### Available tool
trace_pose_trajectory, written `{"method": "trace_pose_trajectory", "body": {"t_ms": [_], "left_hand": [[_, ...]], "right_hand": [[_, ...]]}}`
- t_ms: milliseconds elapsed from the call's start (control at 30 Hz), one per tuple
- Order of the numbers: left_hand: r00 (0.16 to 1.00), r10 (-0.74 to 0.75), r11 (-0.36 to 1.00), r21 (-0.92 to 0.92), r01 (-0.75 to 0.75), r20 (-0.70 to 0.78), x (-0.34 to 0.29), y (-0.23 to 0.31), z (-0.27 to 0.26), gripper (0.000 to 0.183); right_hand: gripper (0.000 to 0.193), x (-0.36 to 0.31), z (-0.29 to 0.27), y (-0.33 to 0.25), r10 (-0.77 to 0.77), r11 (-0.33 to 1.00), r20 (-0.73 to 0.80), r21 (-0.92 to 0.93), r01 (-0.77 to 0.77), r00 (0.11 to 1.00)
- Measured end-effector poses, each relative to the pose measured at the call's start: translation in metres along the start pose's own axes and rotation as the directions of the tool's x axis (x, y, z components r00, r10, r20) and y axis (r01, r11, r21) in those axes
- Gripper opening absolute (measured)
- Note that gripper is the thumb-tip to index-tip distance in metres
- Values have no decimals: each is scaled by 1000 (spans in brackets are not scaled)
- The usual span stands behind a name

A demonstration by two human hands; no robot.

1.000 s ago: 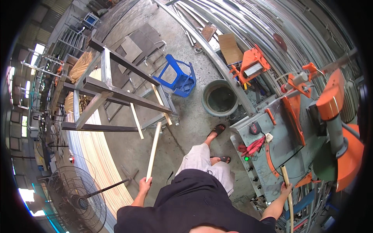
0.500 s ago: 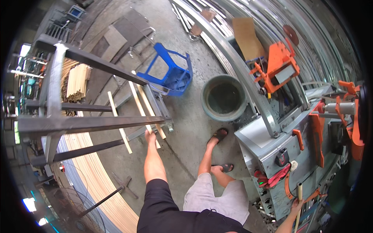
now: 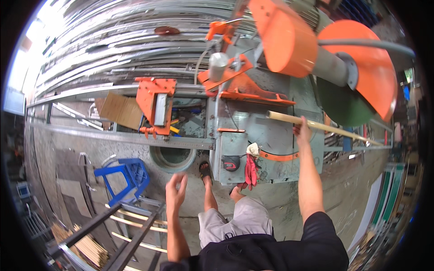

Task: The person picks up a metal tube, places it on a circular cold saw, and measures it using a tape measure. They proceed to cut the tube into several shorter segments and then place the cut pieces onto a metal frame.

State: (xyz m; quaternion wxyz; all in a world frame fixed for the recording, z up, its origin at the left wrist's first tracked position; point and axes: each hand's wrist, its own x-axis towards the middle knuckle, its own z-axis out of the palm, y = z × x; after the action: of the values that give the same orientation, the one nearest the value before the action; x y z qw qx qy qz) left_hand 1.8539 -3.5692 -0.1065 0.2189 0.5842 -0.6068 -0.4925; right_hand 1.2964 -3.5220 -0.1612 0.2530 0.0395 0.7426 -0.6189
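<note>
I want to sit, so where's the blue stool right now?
In the head view, the blue stool is on the floor at lower left, left of the round tub and your left hand.

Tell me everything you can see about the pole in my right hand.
The pole is long, slender and pale yellowish, apparently wood, with a blunt left end. Your right hand grips it nearer that end. It slants slightly down rightward in the view, partly over the grey metal bench, its right end reaching past the bench's edge. Whether it touches the bench can't be told.
</note>
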Motion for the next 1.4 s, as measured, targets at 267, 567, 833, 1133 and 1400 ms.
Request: {"method": "trace_pose_trajectory", "body": {"t_ms": [267, 567, 833, 1133, 1400], "left_hand": [[608, 736, 476, 411, -777, 298, 151, 152, 139, 38], [723, 575, 232, 771, -593, 383, 240, 85, 134, 48], [734, 527, 265, 738, -621, 429, 265, 74, 120, 30], [789, 453, 382, 709, -593, 415, 284, 69, 35, 31], [621, 604, 92, 729, -678, 500, 296, 51, 26, 35]], "right_hand": [[41, -69, 98, 14, 34, 991, 2, -128, -33, 999], [62, 10, 2, 37, -18, 971, 91, -237, 40, 996], [49, 123, -60, 20, 153, 938, -174, -283, -198, 973], [43, 53, 53, -20, 40, 921, -168, -376, -101, 985], [41, 57, 52, -6, 137, 971, -39, -192, -142, 990]]}}
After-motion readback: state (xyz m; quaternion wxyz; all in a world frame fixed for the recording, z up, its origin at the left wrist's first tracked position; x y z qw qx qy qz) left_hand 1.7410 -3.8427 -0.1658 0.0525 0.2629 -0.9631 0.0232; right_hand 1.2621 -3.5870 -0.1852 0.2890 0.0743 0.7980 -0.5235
